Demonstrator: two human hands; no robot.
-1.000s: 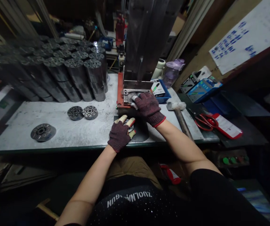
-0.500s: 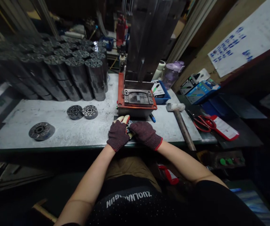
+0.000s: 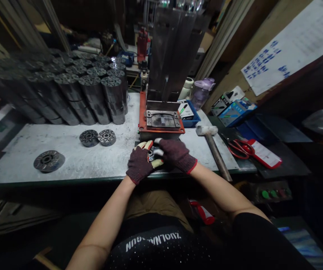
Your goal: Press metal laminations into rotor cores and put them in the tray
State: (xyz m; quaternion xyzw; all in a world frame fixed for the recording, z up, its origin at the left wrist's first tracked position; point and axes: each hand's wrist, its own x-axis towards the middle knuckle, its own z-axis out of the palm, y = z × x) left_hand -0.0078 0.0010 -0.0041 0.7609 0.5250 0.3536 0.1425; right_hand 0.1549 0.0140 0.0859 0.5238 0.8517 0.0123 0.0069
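The gloved left hand (image 3: 140, 162) is clasping a slotted metal core (image 3: 151, 153) between thumb and fingers, over the table (image 3: 74, 161) before the orange-plated fixture (image 3: 163, 120); the gloved right hand (image 3: 175, 153) is bending beside it, contact unclear. The core is probably proving dense, rigid and slippery, its outer rim offering best purchase.
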